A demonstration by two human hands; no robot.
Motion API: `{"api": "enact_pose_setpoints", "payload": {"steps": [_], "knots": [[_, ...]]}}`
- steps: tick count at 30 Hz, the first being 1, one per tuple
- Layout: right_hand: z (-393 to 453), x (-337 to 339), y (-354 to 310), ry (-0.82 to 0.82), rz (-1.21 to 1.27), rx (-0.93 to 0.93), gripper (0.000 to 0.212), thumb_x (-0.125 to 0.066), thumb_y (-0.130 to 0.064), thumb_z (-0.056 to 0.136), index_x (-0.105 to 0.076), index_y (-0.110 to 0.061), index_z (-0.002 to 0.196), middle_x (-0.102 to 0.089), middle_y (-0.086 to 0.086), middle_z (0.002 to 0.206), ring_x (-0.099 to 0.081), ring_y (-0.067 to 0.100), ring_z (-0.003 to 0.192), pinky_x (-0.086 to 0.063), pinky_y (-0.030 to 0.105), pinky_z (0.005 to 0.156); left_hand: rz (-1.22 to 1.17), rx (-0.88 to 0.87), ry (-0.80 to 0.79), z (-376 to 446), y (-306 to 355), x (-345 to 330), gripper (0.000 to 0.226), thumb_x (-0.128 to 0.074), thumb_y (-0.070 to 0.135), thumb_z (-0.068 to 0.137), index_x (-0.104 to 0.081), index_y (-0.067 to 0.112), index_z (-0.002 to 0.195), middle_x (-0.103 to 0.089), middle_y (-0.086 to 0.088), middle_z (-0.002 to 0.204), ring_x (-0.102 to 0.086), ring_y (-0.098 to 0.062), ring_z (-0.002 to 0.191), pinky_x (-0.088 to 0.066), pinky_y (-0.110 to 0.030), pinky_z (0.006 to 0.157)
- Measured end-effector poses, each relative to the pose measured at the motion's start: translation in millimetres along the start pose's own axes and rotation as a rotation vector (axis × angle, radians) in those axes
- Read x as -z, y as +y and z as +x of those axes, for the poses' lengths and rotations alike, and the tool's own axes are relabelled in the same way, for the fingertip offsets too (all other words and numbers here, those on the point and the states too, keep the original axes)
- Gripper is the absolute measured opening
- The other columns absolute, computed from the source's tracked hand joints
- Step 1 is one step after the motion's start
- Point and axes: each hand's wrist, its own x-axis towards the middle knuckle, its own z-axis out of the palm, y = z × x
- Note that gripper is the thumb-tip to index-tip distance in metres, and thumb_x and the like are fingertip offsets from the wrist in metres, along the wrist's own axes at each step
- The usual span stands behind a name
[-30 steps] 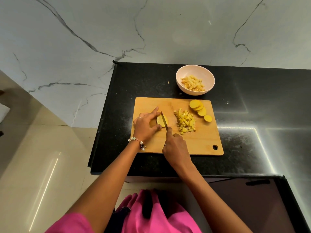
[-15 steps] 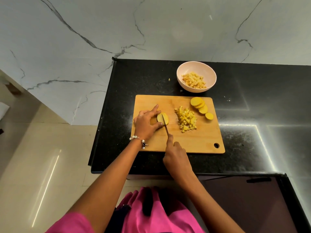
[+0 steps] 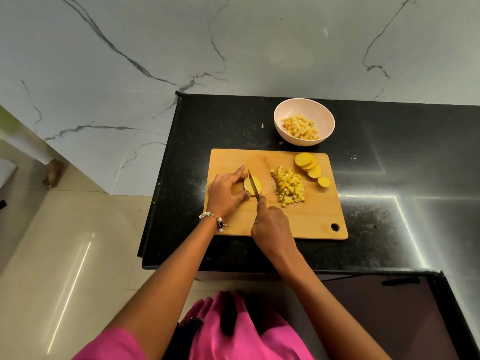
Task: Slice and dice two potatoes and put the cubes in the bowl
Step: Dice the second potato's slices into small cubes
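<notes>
Left hand (image 3: 226, 193) steadies potato (image 3: 255, 183); right hand (image 3: 271, 224) holds knife (image 3: 253, 184).

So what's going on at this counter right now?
A person is dicing potatoes. The left hand holds a potato piece on the cutting board while the right hand grips a knife across it. A cube pile and round slices wait nearby; the bowl already holds cubes.

The person wears a bright pink top (image 3: 233, 331) with short sleeves, one pink sleeve (image 3: 114, 345) showing at the left arm. A bracelet (image 3: 214, 219) of pale round beads and small dark charms circles the left wrist. A thin ring (image 3: 255, 222) sits on a finger of the right hand (image 3: 272, 227), another on the left hand (image 3: 226, 193).
</notes>
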Motion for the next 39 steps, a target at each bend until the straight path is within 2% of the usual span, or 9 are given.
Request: {"api": "enact_pose_setpoints", "payload": {"steps": [2, 8, 13, 19, 24, 29, 35, 37, 39], "knots": [[4, -1, -1, 0.009, -0.017, 0.007, 0.061, -0.035, -0.008, 0.094, -0.011, -0.004, 0.150, -0.055, 0.021, 0.114, -0.054, 0.034, 0.097, -0.040, 0.037, 0.077, -0.004, -0.003, 0.018, 0, 0, 0, 0.069, -0.075, 0.026, 0.076, -0.045, 0.026, 0.138, -0.064, 0.013, 0.118, -0.047, -0.013, 0.112, -0.037, -0.028, 0.097], [8, -6, -1, 0.043, -0.012, 0.020, 0.061, -0.036, -0.007, 0.093, -0.012, -0.003, 0.150, -0.056, 0.021, 0.110, -0.055, 0.033, 0.092, -0.041, 0.038, 0.075, -0.009, 0.011, 0.031, 1, -1, -2, 0.067, -0.074, 0.029, 0.075, -0.046, 0.028, 0.136, -0.065, 0.015, 0.115, -0.046, -0.011, 0.112, -0.040, -0.039, 0.098], [8, -8, -2, 0.051, -0.015, 0.025, 0.060, -0.034, -0.007, 0.094, -0.011, -0.003, 0.149, -0.055, 0.021, 0.109, -0.055, 0.034, 0.091, -0.041, 0.037, 0.074, -0.011, 0.005, 0.036, 1, 0, -2, 0.067, -0.075, 0.027, 0.075, -0.047, 0.025, 0.136, -0.066, 0.014, 0.115, -0.046, -0.013, 0.113, -0.039, -0.031, 0.098], [8, -7, -2, 0.062, -0.024, 0.029, 0.060, -0.034, -0.007, 0.094, -0.012, -0.004, 0.150, -0.055, 0.020, 0.109, -0.055, 0.033, 0.090, -0.040, 0.036, 0.073, -0.006, 0.008, 0.036, 1, 0, -1, 0.067, -0.074, 0.029, 0.075, -0.046, 0.028, 0.136, -0.066, 0.014, 0.114, -0.047, -0.013, 0.112, -0.041, -0.043, 0.097], [9, -7, -3, 0.048, -0.047, 0.030, 0.060, -0.035, -0.007, 0.094, -0.011, -0.002, 0.149, -0.055, 0.022, 0.111, -0.056, 0.034, 0.092, -0.041, 0.036, 0.074, -0.018, 0.000, 0.045, 2, -1, -2, 0.064, -0.074, 0.027, 0.075, -0.050, 0.027, 0.134, -0.066, 0.014, 0.113, -0.046, -0.012, 0.111, -0.040, -0.038, 0.097], [14, -11, -12, 0.072, -0.058, 0.024, 0.059, -0.033, -0.003, 0.093, -0.013, 0.003, 0.148, -0.055, 0.024, 0.111, -0.057, 0.038, 0.093, -0.041, 0.037, 0.074, -0.040, 0.003, 0.051, 1, 1, -2, 0.061, -0.075, 0.023, 0.074, -0.054, 0.022, 0.132, -0.067, 0.010, 0.112, -0.046, -0.013, 0.111, -0.036, -0.024, 0.096], [-38, -19, -1, -0.025, -0.085, 0.026, 0.066, -0.034, -0.002, 0.090, -0.002, 0.002, 0.148, -0.051, 0.021, 0.117, -0.058, 0.036, 0.092, -0.036, 0.034, 0.067, -0.022, 0.007, 0.070, 0, 2, -3, 0.062, -0.076, 0.031, 0.074, -0.053, 0.024, 0.131, -0.068, 0.012, 0.111, -0.047, -0.013, 0.109, -0.037, -0.027, 0.093], [-48, -15, 0, -0.059, -0.070, 0.004, 0.066, -0.034, -0.004, 0.091, -0.002, -0.001, 0.149, -0.050, 0.020, 0.119, -0.057, 0.035, 0.096, -0.037, 0.035, 0.068, -0.014, 0.004, 0.066, -1, 2, -2, 0.062, -0.076, 0.032, 0.074, -0.053, 0.024, 0.131, -0.067, 0.011, 0.112, -0.047, -0.014, 0.110, -0.038, -0.031, 0.094], [-48, -7, 1, -0.068, -0.009, -0.015, 0.065, -0.034, -0.007, 0.093, -0.005, -0.005, 0.150, -0.050, 0.019, 0.119, -0.055, 0.034, 0.099, -0.041, 0.037, 0.074, -0.019, 0.009, 0.053, -1, 3, -1, 0.062, -0.076, 0.030, 0.075, -0.052, 0.024, 0.132, -0.067, 0.011, 0.114, -0.046, -0.013, 0.111, -0.037, -0.029, 0.094]]}}
